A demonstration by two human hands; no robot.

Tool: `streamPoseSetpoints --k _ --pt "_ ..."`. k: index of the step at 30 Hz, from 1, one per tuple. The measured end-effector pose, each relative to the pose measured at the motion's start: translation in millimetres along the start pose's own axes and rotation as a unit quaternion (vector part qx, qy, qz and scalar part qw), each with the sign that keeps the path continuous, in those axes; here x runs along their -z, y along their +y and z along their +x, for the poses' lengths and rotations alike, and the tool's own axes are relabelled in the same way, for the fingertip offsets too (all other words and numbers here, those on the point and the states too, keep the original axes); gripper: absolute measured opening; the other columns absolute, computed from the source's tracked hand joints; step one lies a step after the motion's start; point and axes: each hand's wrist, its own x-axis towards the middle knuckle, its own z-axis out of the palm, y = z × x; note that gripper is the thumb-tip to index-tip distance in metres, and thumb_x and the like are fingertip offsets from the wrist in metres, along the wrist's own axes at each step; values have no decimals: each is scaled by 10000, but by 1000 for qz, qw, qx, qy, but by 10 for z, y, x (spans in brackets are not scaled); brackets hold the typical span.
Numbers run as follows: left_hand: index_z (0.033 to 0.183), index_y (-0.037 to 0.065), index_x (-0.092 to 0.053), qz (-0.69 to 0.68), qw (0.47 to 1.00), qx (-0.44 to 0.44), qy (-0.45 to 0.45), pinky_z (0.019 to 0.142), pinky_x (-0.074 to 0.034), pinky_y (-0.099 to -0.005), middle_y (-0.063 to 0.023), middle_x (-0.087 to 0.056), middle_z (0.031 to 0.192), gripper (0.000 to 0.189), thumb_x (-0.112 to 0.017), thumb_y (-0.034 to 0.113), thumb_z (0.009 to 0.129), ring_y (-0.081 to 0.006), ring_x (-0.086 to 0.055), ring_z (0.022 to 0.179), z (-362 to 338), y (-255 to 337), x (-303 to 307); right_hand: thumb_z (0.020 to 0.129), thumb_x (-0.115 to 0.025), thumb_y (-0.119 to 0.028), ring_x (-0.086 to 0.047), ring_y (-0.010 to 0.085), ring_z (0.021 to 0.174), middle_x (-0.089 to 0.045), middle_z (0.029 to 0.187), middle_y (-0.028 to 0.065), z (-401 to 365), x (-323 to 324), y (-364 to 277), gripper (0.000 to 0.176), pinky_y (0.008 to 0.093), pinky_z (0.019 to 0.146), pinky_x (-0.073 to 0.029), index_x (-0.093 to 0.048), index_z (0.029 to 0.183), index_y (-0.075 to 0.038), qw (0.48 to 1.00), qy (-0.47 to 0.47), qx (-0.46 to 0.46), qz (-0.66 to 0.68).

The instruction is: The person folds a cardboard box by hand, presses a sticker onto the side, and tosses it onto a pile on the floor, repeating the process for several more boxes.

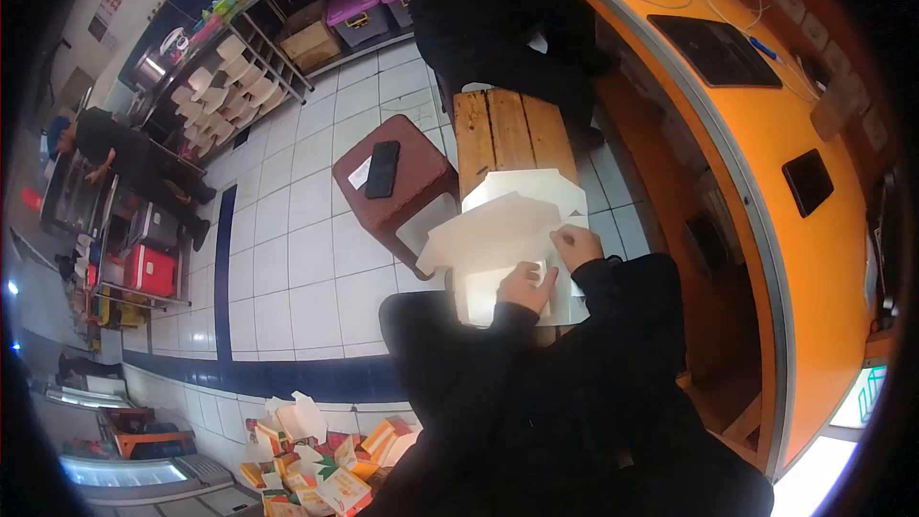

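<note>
Both of my hands are on a white cardboard box blank [498, 225], partly folded with its panels raised, over the wooden bench in front of me. My left hand [526, 287] has its fingers curled at the near side of the cardboard. A little farther up and to the right, my right hand [577, 246] pinches the edge of the same piece. Beneath and behind it lies more flat white cardboard [522, 182]; whether it is a separate sheet is hard to tell. The fingertips are partly hidden.
A black phone [383, 169] and a paper slip lie on a maroon stool [412, 148] to the left. Printed food boxes [330, 479] are piled at lower left. An orange counter [708, 124] runs along the right. One person [503, 10] sits ahead; another [134, 158] stands far left.
</note>
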Motion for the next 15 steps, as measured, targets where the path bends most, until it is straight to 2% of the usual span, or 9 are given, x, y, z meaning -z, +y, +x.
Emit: streamPoseSetpoints --k 2,4,5,7,8,9,11,12,15 --pt "911 9 -686 -26 999 9 -22 636 -523 -374 -127 -695 741 418 -720 415 820 -267 -675 656 114 -179 -190 826 -674 -291 -665 305 682 -670 716 134 -64 18 -3 264 376 654 -515 -675 819 -27 999 -18 -23 -36" --pt "822 -2 -699 99 995 17 -28 618 -513 -383 -147 -686 690 432 -678 429 840 -273 -670 638 153 -242 -220 839 -671 -279 -673 270 647 -676 697 123 -124 20 35 258 363 647 -525 -671 816 -22 998 -32 -60 -13" --pt "822 -2 -699 99 994 18 -31 618 -513 -383 -147 -686 690 432 -678 429 840 -273 -670 638 146 -293 -227 852 -668 -267 -681 234 612 -682 678 112 -161 4 58 253 349 640 -534 -667 813 -17 994 -50 -97 14" --pt "872 -1 -693 -11 984 121 -130 751 -508 -436 -239 -653 767 488 -575 473 872 -358 -671 772 150 -266 -137 857 -670 -228 -676 186 572 -678 650 100 -214 -64 123 224 333 605 -535 -644 784 -19 997 -35 -65 3" --pt "902 -10 -697 -33 975 145 -165 707 -519 -414 -205 -669 758 436 -570 408 895 -303 -676 726 192 -345 -166 858 -670 -218 -678 186 577 -678 650 101 -226 -101 149 215 331 599 -533 -640 797 -15 993 -49 -95 40" --pt "902 -10 -697 -31 975 148 -164 707 -519 -414 -205 -669 758 436 -570 408 895 -303 -676 726 200 -403 -208 860 -671 -208 -680 186 581 -679 651 102 -236 -120 116 207 329 594 -532 -635 809 -11 987 -61 -124 76" --pt "887 -34 -690 -294 912 243 -152 654 -523 -374 -156 -674 757 411 -568 358 915 -235 -670 706 217 -492 -344 861 -672 -203 -679 185 582 -677 653 106 -269 -172 102 201 332 594 -530 -628 813 -12 991 -54 -104 59" --pt "870 -54 -682 -303 912 226 -161 625 -519 -336 -121 -674 773 393 -562 315 932 -194 -663 712 260 -514 -363 863 -673 -197 -677 185 582 -676 655 110 -278 -172 57 196 336 593 -528 -622 817 -13 995 -44 -81 41" --pt "876 -39 -686 -333 898 239 -158 643 -520 -348 -140 -679 770 401 -548 332 940 -217 -665 704 249 -508 -392 867 -657 -204 -688 259 641 -679 697 148 -313 -103 -79 190 373 611 -528 -619 832 -20 996 -59 -61 -22"
